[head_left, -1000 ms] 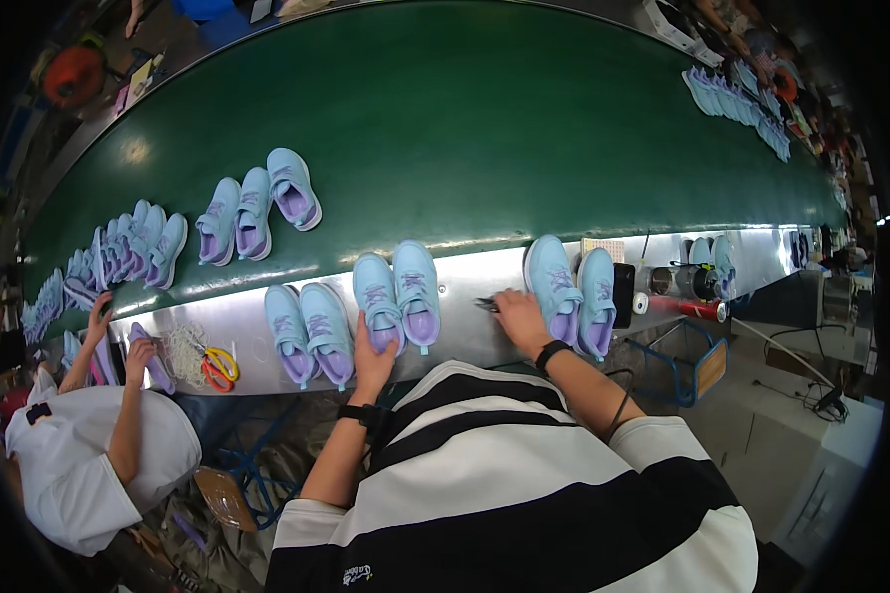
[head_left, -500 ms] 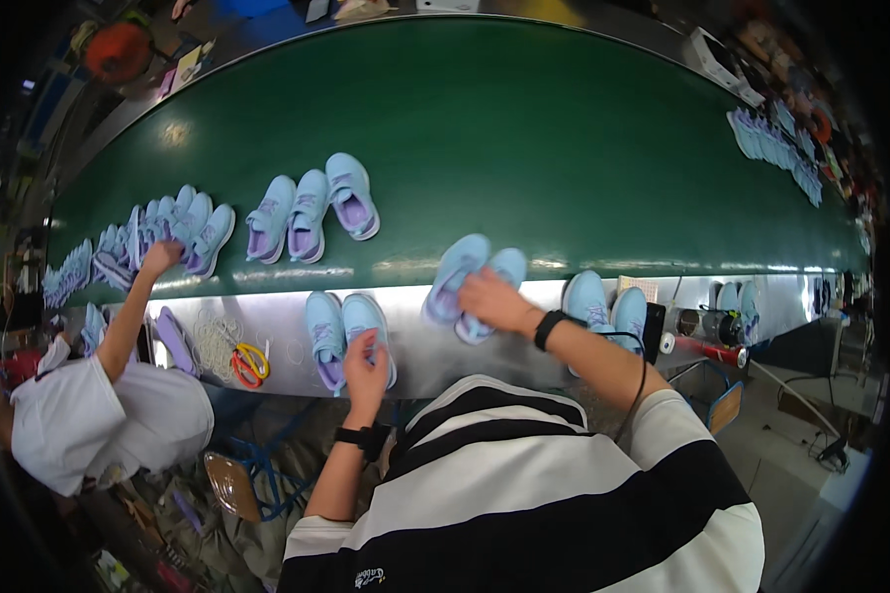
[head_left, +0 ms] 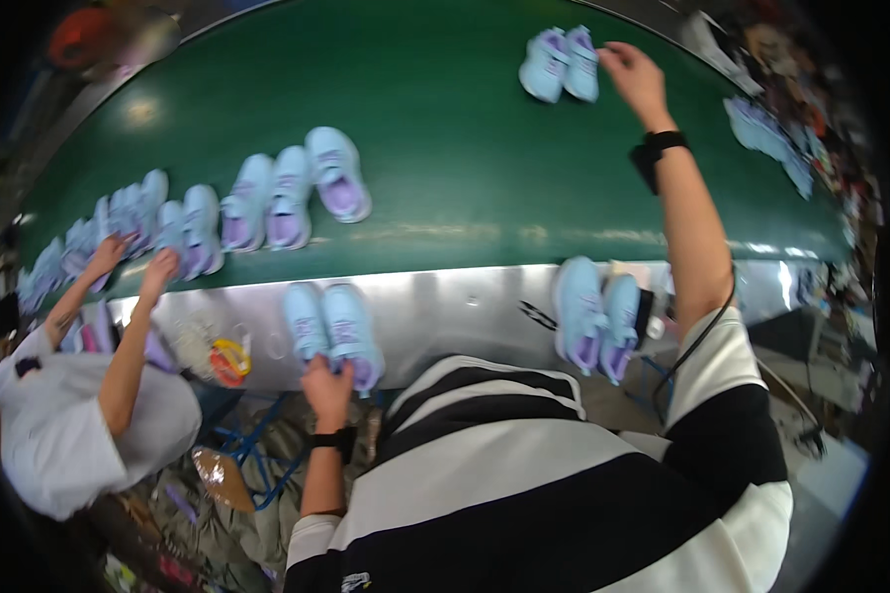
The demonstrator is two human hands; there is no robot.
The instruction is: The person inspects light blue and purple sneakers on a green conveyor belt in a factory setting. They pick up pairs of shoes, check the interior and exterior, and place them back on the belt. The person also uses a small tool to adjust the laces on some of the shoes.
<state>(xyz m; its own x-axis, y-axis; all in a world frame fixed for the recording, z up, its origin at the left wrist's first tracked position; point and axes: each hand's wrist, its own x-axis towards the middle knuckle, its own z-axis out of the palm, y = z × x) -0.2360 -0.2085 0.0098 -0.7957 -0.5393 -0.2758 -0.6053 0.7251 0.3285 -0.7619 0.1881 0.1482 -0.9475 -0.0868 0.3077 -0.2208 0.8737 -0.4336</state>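
My left hand [head_left: 327,391] is at the heels of a pair of light blue sneakers [head_left: 351,331] on the metal ledge, its thumb and fingers closed on their heel ends. Far out over the green belt, my right hand [head_left: 638,83] is just right of another light blue pair [head_left: 562,65]. Its fingers are loosely bent, with nothing seen between them. A third pair [head_left: 590,316] with lilac linings stands on the ledge to the right, below my right forearm.
Three sneakers [head_left: 289,198] stand on the green belt [head_left: 445,148] at left, beside a long row of others. A co-worker's hands [head_left: 160,265] touch that row. Yellow-orange scissors [head_left: 229,362] and pale string lie on the metal ledge [head_left: 425,311]. More shoes [head_left: 769,143] sit far right.
My right hand has moved from the ledge to the far side of the belt, where the pair it held now stands. My left hand has come down onto the left pair's heels.
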